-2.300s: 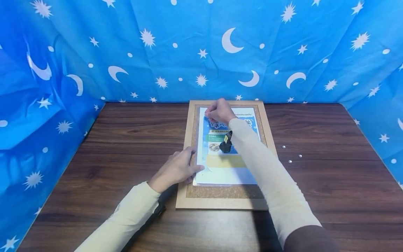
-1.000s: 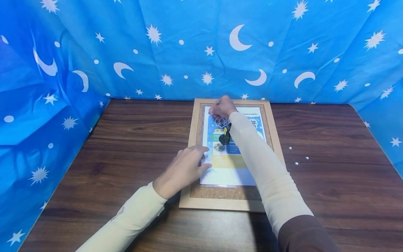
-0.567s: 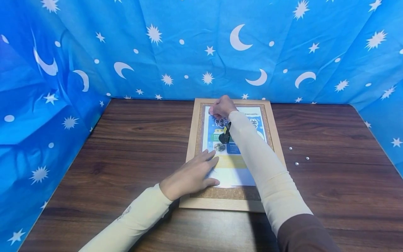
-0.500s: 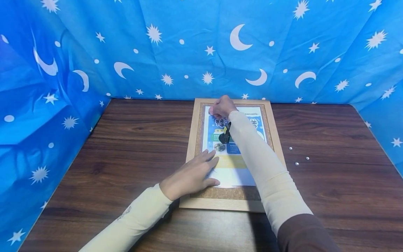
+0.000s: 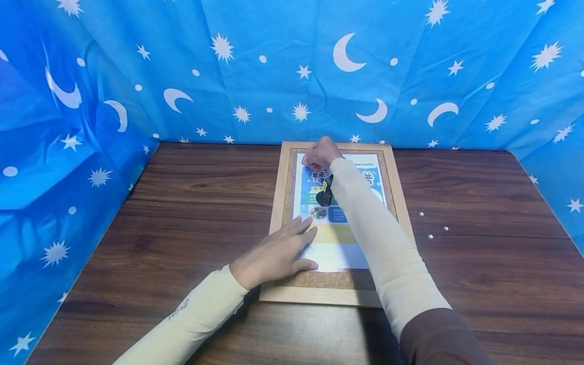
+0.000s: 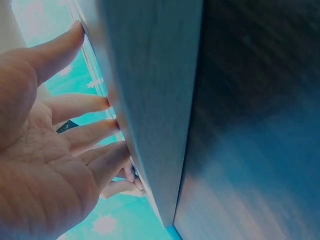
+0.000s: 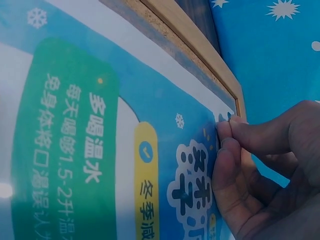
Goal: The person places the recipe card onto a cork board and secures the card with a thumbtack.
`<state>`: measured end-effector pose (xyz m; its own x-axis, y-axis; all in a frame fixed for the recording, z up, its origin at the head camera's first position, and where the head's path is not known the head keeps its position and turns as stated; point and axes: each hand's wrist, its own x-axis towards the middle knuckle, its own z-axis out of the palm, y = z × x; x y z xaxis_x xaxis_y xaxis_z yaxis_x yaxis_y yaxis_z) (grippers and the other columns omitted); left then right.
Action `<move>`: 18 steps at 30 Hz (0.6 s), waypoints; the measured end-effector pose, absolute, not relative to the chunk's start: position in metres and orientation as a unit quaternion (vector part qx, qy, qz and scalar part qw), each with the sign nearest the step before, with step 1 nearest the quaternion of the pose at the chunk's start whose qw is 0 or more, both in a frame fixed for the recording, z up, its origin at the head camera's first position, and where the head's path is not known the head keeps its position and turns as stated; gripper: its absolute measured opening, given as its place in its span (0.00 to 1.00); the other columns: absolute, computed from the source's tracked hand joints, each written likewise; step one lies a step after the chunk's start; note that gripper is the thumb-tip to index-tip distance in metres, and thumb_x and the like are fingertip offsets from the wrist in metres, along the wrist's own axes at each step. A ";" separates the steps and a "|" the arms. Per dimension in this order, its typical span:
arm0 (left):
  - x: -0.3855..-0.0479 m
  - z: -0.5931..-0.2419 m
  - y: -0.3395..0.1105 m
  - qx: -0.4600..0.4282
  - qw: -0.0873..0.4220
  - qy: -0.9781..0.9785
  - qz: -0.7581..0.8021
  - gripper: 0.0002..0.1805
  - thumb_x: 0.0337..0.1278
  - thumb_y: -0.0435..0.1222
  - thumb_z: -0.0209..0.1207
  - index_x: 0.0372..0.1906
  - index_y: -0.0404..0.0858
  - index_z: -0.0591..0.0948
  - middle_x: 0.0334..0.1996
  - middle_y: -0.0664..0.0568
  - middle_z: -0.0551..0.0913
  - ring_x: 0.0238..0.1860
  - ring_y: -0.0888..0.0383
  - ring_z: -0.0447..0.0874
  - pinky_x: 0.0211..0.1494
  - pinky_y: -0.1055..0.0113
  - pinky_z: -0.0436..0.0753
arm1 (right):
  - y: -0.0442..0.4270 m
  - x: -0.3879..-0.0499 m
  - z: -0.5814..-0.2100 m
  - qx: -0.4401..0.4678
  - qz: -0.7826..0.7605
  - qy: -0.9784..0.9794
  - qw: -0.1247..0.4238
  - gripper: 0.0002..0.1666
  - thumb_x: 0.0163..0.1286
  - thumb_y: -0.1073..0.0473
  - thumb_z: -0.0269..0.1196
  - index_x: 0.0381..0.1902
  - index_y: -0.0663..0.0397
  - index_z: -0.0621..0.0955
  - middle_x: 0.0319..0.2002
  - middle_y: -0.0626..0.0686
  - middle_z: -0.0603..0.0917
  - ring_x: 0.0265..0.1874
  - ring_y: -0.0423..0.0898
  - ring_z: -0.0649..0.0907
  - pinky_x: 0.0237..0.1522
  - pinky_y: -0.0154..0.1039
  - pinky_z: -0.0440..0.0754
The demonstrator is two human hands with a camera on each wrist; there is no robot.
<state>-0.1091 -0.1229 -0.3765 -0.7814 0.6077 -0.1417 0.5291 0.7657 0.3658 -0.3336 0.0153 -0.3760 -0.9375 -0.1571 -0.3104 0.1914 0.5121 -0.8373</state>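
A printed poster [image 5: 339, 256] lies on a wood-framed corkboard [image 5: 319, 280] on the table. At the poster's top left corner my right hand [image 5: 323, 153] pinches a small thumbtack [image 7: 230, 115] between thumb and finger, mostly hidden by the fingertips. The right wrist view shows this pinch close to the poster's white edge. My left hand [image 5: 278, 253] lies over the lower left of the poster and frame, fingers straight and spread. In the left wrist view its fingertips touch down just past the frame's side [image 6: 155, 100].
Three small silver thumbtacks [image 5: 430, 236] lie on the dark wooden table [image 5: 191, 203] right of the board. A blue curtain [image 5: 283, 50] with stars and moons stands behind and at both sides. My right forearm crosses over the poster's right part.
My left hand has let go of the board's left side, lifted, and settled spread on the poster's lower left. My right hand stays at the top left corner. The view has shifted slightly.
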 end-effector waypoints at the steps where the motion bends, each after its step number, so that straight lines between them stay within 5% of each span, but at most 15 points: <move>1: -0.109 -0.376 -0.123 0.306 0.127 0.931 0.155 0.41 0.65 0.51 0.65 0.73 0.29 0.68 0.77 0.34 0.58 0.77 0.36 0.52 0.79 0.47 0.55 | 0.015 -0.333 -0.375 0.009 -0.496 0.850 0.177 0.04 0.68 0.67 0.67 0.33 0.62 0.85 0.30 0.56 0.84 0.25 0.46 0.80 0.26 0.33 0.82; 13: -0.108 -0.373 -0.123 0.302 0.136 0.932 0.146 0.41 0.65 0.52 0.64 0.73 0.29 0.68 0.77 0.34 0.57 0.78 0.36 0.52 0.79 0.47 0.54 | 0.015 -0.332 -0.375 0.016 -0.489 0.854 0.176 0.04 0.66 0.68 0.67 0.31 0.61 0.83 0.28 0.55 0.83 0.23 0.45 0.80 0.24 0.31 0.80; 18: -0.108 -0.373 -0.123 0.305 0.134 0.931 0.147 0.41 0.65 0.51 0.64 0.73 0.29 0.68 0.77 0.34 0.57 0.78 0.36 0.51 0.79 0.47 0.53 | 0.015 -0.331 -0.375 0.019 -0.491 0.855 0.165 0.13 0.64 0.70 0.66 0.22 0.57 0.77 0.24 0.54 0.81 0.20 0.45 0.78 0.21 0.31 0.76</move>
